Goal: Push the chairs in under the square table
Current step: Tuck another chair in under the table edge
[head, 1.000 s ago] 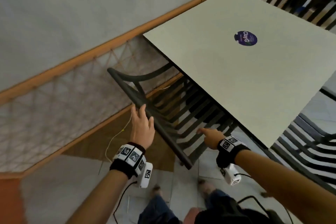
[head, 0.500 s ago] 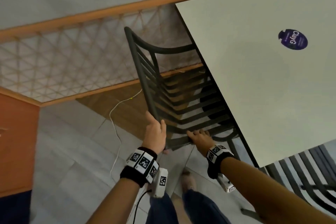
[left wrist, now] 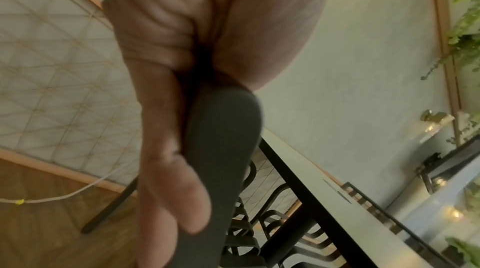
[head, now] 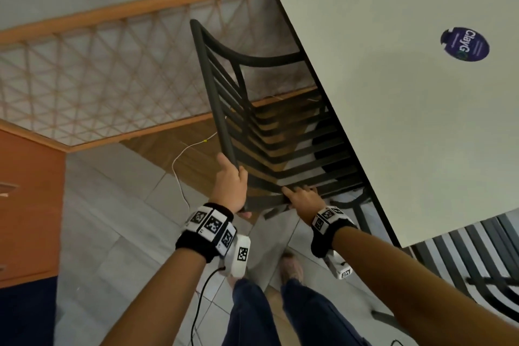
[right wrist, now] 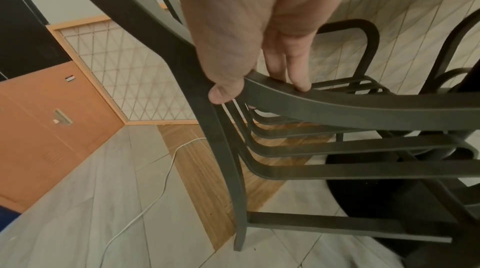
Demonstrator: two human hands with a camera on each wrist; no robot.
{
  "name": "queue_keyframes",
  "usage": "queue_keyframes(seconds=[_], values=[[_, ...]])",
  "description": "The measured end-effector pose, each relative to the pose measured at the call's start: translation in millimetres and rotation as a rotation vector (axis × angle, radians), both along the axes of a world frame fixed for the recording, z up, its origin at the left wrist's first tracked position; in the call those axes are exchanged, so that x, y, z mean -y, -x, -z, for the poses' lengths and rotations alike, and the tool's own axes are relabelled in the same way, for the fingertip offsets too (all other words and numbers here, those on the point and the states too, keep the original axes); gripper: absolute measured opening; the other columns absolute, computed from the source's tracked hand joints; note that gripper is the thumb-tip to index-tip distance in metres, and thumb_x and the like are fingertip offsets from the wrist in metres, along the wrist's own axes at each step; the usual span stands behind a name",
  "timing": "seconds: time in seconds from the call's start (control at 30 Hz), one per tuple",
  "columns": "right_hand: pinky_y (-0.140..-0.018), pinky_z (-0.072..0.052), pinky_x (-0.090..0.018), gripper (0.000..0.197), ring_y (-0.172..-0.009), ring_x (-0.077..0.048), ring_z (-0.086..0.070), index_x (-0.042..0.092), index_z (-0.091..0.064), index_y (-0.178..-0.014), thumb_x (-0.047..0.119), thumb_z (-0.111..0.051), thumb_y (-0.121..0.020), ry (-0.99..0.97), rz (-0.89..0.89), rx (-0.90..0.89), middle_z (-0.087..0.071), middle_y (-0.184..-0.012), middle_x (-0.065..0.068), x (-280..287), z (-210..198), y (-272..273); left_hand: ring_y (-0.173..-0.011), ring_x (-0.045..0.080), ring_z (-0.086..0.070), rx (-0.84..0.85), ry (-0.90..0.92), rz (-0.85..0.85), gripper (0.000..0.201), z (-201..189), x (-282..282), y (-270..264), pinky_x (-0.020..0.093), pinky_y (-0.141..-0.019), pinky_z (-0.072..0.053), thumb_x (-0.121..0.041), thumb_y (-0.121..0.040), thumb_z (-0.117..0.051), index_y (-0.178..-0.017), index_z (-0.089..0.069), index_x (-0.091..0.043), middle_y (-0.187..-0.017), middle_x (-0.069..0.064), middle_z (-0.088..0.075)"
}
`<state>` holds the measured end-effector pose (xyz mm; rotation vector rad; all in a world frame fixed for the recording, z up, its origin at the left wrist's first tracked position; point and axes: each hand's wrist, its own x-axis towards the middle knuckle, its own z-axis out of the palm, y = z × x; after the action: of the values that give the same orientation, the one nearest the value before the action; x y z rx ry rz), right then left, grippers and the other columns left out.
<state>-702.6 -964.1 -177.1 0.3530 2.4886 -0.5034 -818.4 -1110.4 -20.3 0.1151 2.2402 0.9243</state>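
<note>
Your left hand [head: 230, 186] is wrapped around the top rail of the dark slatted chair [head: 222, 98], close to the rail's near end. In the left wrist view the fingers [left wrist: 166, 186] curl tight along one side of the rail and the base of the thumb bears on the other, so the grip is closed on the chair [left wrist: 221, 149]. Your right hand [head: 302, 199] sits lower and to the right, on one of the upper slats of the chair back near the side post. In the right wrist view its thumb [right wrist: 223, 89] hooks under the slat beside the post while the fingers [right wrist: 296, 71] lie over the slat's top edge, a pinch on the chair [right wrist: 363, 108] rather than a full wrap.

The chair is a dark grey-green frame with a curved top rail, a row of horizontal bent slats down the back and across the seat, and a looped armrest. Beyond your fingers its seat runs under the edge of the pale square bench [head: 393, 109], which has a black rim and a round purple sticker [head: 464, 44] on top. To the right of your right hand, a second slatted chair [head: 463, 258] stands at the bench's near edge. Left of your left hand, a white cable [head: 179, 177] trails over the wood and tile floor in front of a lattice panel [head: 98, 78].
</note>
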Motion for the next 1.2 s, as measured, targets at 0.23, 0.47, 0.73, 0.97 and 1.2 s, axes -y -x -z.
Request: queue_keyframes(seconds=[0.23, 0.47, 0.73, 0.97, 1.2], values=[[-0.109, -0.029, -0.06, 0.05, -0.126, -0.041, -0.044, 0.025, -0.029, -0.14, 0.025, -0.049, -0.094, -0.024, 0.002, 0.013, -0.048, -0.135, -0.015, -1.6, 2.0, -3.0, -0.072, 0.039, -0.069, 0.0, -0.007, -0.025, 0.021, 8.3, -0.6, -3.1, 0.048, -0.048, -0.06, -0.028, -0.099, -0.034, -0.119, -0.027, -0.025, -0.099, 0.016, -0.053], [-0.108, -0.029, -0.061, 0.051, -0.127, -0.041, -0.042, 0.025, -0.031, -0.14, 0.023, -0.051, -0.094, 0.036, 0.043, 0.008, -0.048, -0.135, -0.015, -8.9, -6.3, 4.6, -0.065, 0.035, -0.065, -0.057, -0.019, -0.017, 0.013, 7.7, -8.2, 5.8, 0.033, -0.037, -0.054, -0.025, -0.1, -0.035, -0.111, -0.028, -0.021, -0.099, 0.02, -0.054], [-0.09, -0.051, -0.044, 0.037, -0.111, -0.03, -0.057, 0.026, -0.047, -0.13, 0.032, -0.051, -0.094, 0.087, 0.131, -0.075, -0.06, -0.122, -0.009, -10.8, -30.5, -12.6, -0.067, 0.033, -0.066, -0.109, 0.023, -0.07, 0.012, 6.2, -2.9, -13.3, 0.033, -0.038, -0.056, -0.029, -0.099, -0.039, -0.104, -0.029, -0.023, -0.102, 0.019, -0.056], [-0.074, -0.048, -0.035, 0.019, -0.092, -0.029, -0.065, 0.02, -0.057, -0.108, 0.026, -0.046, -0.094, 0.058, 0.139, -0.319, -0.066, -0.103, -0.007, -3.5, -79.8, -31.7, -0.072, 0.036, -0.071, -0.189, 0.07, -0.05, 0.019, 14.9, 13.0, -45.4, 0.046, -0.057, -0.062, -0.028, -0.097, -0.045, -0.106, -0.033, -0.017, -0.104, 0.018, -0.06], [-0.07, -0.051, -0.036, 0.013, -0.088, -0.03, -0.065, 0.022, -0.059, -0.097, 0.028, -0.05, -0.09, 0.037, 0.202, -0.537, -0.068, -0.097, -0.005, 5.2, -141.5, -104.5, -0.098, 0.036, -0.068, -0.229, 0.228, 0.063, 0.041, 32.7, 49.9, -119.4, 0.047, -0.085, -0.058, -0.029, -0.093, -0.052, -0.127, -0.043, -0.008, -0.115, 0.019, -0.065]])
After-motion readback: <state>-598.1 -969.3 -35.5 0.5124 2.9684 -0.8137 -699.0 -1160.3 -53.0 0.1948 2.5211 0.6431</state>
